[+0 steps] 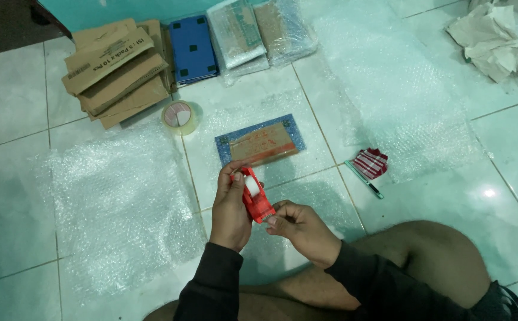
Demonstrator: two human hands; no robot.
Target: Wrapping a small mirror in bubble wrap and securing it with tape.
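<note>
**Both hands on a red tape dispenser above an unwrapped board**

Seated on a tiled floor, a person holds a red tape dispenser between both hands. Left hand: fingers closed round the dispenser's upper end, thumb near the white roll. Right hand: fingertips pinching the lower end. Just beyond the hands, a blue board with a brown card on it lies on a bubble-wrap sheet, uncovered and untaped; judging from this, its wrapping is not yet begun. Farther ahead, two boards already in bubble wrap rest beside a bare blue board, so part of the batch appears finished. Left of these: flattened cartons and a large tape roll. Left of the hands: a spare sheet. Right of the hands: a pen and a striped red cloth.
</note>
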